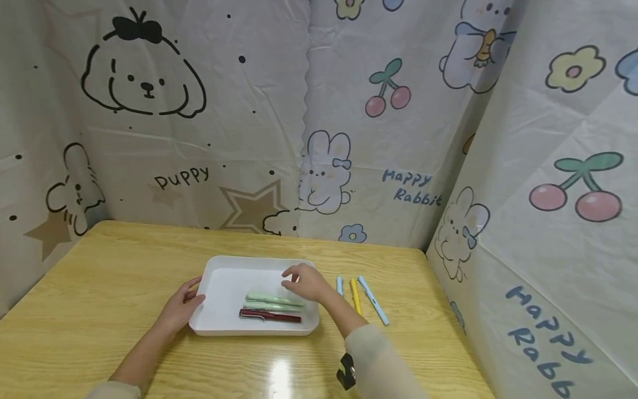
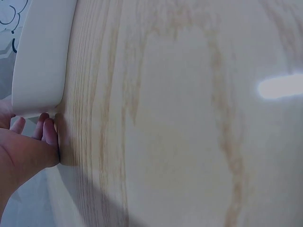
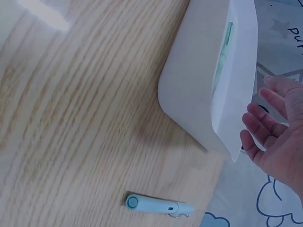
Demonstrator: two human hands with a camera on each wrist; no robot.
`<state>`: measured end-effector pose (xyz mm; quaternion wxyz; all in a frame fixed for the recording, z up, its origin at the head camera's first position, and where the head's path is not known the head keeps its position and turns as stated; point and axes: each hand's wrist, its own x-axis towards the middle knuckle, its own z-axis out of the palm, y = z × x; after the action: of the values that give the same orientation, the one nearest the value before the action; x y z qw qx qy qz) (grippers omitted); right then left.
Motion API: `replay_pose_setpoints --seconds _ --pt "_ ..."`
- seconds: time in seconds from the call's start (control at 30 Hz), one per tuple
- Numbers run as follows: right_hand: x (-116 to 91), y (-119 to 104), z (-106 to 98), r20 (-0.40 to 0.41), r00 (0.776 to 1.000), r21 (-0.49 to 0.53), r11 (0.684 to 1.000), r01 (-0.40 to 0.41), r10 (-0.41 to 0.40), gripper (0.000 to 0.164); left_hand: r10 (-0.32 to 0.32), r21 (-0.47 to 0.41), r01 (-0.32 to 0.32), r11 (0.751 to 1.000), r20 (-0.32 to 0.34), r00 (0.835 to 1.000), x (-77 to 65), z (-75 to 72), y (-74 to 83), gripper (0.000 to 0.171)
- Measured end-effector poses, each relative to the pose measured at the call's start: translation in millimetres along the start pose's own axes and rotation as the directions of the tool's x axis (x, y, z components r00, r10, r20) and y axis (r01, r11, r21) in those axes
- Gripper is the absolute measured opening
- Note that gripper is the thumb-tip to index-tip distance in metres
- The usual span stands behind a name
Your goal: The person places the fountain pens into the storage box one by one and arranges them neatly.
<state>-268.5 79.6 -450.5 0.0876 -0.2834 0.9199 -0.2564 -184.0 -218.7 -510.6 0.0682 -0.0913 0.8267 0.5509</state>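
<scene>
A shallow white rectangular tray (image 1: 229,282) with rounded corners sits on the table just below the centre of the frame. In its lower right part lie two pale green translucent pens (image 1: 274,300) and, below them, a dark red pen with a metal clip (image 1: 274,317). The right hand (image 1: 306,284) is over the tray's upper right part, fingers loosely bent and apart, holding nothing. The left hand (image 1: 178,309) touches the tray's left end, fingers bent; whether they grip it I cannot tell. Right of the tray lie two light blue pens (image 1: 374,301) with a yellow pen (image 1: 355,293) between. The yellow wood-grain table (image 1: 124,266) meets white cartoon-printed cloth (image 1: 259,138) behind.
</scene>
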Motion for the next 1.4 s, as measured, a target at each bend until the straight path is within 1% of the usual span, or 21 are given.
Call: replay_pose_setpoints --seconds 0.23,0.47,0.57,0.77,1.07,1.23,1.4 --pt "-2 8 -8 -0.025 0.999 0.027 0.999 -0.048 0.048 0.029 0.010 -0.006 -0.010 1.000 0.009 1.000 0.7 -1.3 -2.6 0.058" --pt "-4 16 -19 -0.034 0.996 0.029 0.996 -0.081 0.082 0.034 -0.001 0.000 0.001 1.000 0.009 1.000 0.6 -1.1 -1.3 0.059" --pt "-7 20 -24 -0.048 0.994 0.036 0.995 -0.098 0.100 0.034 -0.003 0.002 0.003 1.000 0.010 1.000 0.9 -1.1 -0.7 0.059" --pt "-13 29 -30 -0.087 0.989 0.047 0.992 -0.116 0.120 0.034 0.013 0.011 -0.013 1.000 0.012 1.000 1.2 -1.2 -0.8 0.059" --pt "-23 42 -38 -0.138 0.972 0.069 0.981 -0.180 0.188 0.031 0.012 0.016 -0.012 1.000 0.016 1.000 0.8 -1.2 0.7 0.059" --pt "-30 54 -39 -0.161 0.960 0.095 0.972 -0.216 0.229 0.032 0.016 0.017 -0.016 1.000 0.012 1.000 1.0 -0.7 0.5 0.058" --pt "-37 66 -39 -0.183 0.951 0.094 0.967 -0.235 0.249 0.033 0.013 0.019 -0.013 1.000 0.009 1.000 2.5 -0.2 -2.0 0.058"
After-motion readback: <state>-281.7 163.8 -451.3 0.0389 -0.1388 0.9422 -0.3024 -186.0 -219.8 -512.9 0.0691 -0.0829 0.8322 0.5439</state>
